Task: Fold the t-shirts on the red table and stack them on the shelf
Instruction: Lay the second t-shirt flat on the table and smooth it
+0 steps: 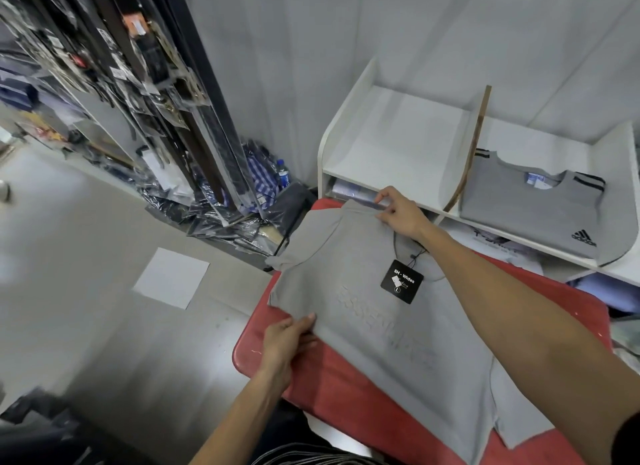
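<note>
A grey t-shirt (374,329) with raised lettering lies spread face up on the red table (332,395). A black hang tag (401,281) rests near its collar. My left hand (289,336) grips the shirt's left side edge, thumb on top. My right hand (398,212) pinches the fabric at the shoulder by the collar, at the table's far edge. A folded grey t-shirt with dark stripes (533,204) lies in the right compartment of the white shelf (394,142).
The shelf's left compartment holds nothing; a lower tier shows white garments (491,241). Packaged clothes and a plastic bottle (282,173) crowd the floor left of the table. A white sheet (171,277) lies on the grey floor.
</note>
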